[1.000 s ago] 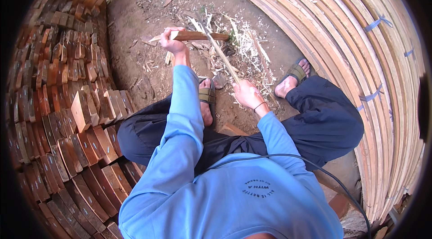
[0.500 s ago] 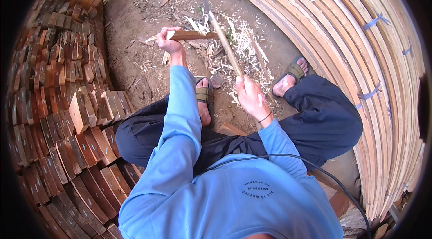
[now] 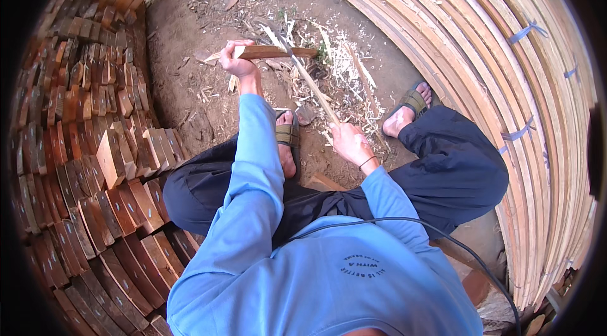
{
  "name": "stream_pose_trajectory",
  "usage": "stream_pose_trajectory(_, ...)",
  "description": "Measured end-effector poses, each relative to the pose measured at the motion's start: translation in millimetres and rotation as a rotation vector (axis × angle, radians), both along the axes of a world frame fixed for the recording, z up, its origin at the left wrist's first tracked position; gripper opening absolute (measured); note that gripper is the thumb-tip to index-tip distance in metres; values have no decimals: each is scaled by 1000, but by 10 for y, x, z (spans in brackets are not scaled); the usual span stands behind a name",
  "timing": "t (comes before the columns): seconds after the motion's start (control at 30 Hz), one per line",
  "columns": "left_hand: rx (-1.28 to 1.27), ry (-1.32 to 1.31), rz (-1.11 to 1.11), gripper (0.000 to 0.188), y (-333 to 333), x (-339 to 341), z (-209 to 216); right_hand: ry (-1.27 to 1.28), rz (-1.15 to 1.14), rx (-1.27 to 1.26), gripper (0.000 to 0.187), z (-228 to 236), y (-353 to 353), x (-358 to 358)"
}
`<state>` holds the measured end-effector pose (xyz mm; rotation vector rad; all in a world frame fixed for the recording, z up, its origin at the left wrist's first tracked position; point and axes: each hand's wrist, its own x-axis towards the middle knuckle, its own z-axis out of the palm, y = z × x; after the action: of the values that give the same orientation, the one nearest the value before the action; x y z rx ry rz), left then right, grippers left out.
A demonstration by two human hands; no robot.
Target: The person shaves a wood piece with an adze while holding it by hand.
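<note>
My left hand (image 3: 239, 63) is closed round the near-left end of a short wooden piece (image 3: 260, 52), which points right across the ground. My right hand (image 3: 351, 144) grips the light wooden handle (image 3: 315, 91) of a long-handled machete. Its narrow dark blade crosses the wooden piece toward its right end; whether it bites into the wood or only lies over it, I cannot tell. Pale wood chips and shavings (image 3: 344, 73) lie under and around the piece, hiding what its far end rests on.
Stacked short brown boards (image 3: 95, 165) rise on my left. Long pale planks (image 3: 499, 77), tied with blue strips (image 3: 528, 31), curve along my right. My sandalled feet (image 3: 286, 140) stand either side of the chips. A black cable (image 3: 455, 242) runs over my shirt.
The machete has swung down and to the left, its blade now at the wooden piece. My right hand has dropped slightly. My left hand holds the piece in nearly the same place.
</note>
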<state>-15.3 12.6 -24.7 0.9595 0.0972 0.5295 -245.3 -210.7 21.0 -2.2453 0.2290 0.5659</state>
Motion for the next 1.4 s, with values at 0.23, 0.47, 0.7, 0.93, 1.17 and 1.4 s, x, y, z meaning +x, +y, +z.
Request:
stream_pose_trajectory(0.23,-1,21,8,29,-1,5,-21,-112,-24,-11,35,10,25,3)
stream_pose_trajectory(0.47,7,20,-23,27,32,10,-42,-398,-119,8,34,-24,57,-38)
stream_pose_trajectory(0.7,16,22,21,29,6,44,-18,-217,-57,-38,38,-124,3,-5)
stream_pose_trajectory(0.93,3,24,8,29,5,28,-48,-34,-35,-38,39,-114,65,-34)
stream_pose_trajectory(1.17,-19,-1,-6,29,4,15,-45,-69,-102,93,37,-148,106,-25)
stream_pose_trajectory(1.4,16,49,-14,30,-3,15,-42,-343,-208,176,36,-109,101,-41)
